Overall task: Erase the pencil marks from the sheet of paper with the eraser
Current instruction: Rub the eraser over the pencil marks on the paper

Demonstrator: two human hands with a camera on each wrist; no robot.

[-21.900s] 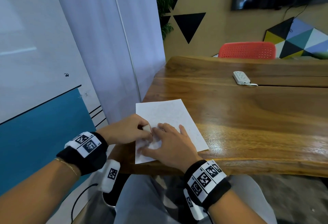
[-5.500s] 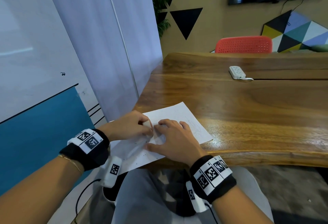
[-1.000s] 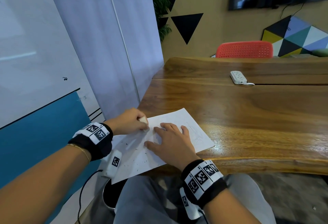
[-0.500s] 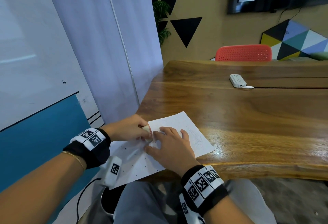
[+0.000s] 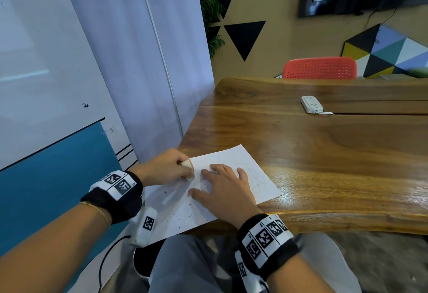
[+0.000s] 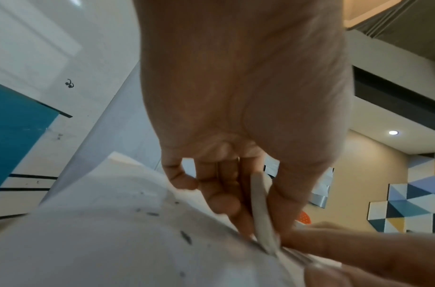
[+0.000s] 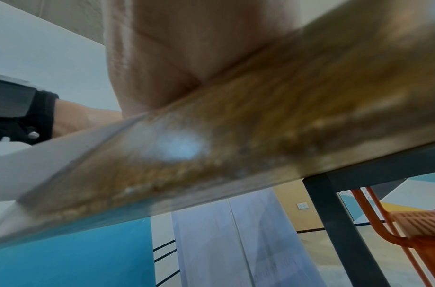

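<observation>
A white sheet of paper [image 5: 183, 209] lies askew on the near left corner of the wooden table [image 5: 324, 153], its near left part hanging over the edge. Faint pencil marks [image 5: 258, 178] show near its right end, and dark eraser crumbs [image 5: 179, 219] dot its near part. My left hand [image 5: 168, 167] pinches a white eraser [image 5: 188, 169] between thumb and fingers, its tip on the paper. The left wrist view shows the eraser [image 6: 263, 215] standing on edge on the paper [image 6: 113, 242]. My right hand [image 5: 225, 188] lies flat on the sheet with fingers spread.
A white power strip [image 5: 311, 104] with a cord lies at the table's far side. A red chair [image 5: 319, 68] stands behind the table. A pale curtain [image 5: 148, 60] and a white and blue wall [image 5: 46, 130] are close on the left.
Between the earlier frames and now the paper has turned askew with its near end over the table edge. In the last second the left hand rubbed the eraser back and forth; the right hand stayed flat.
</observation>
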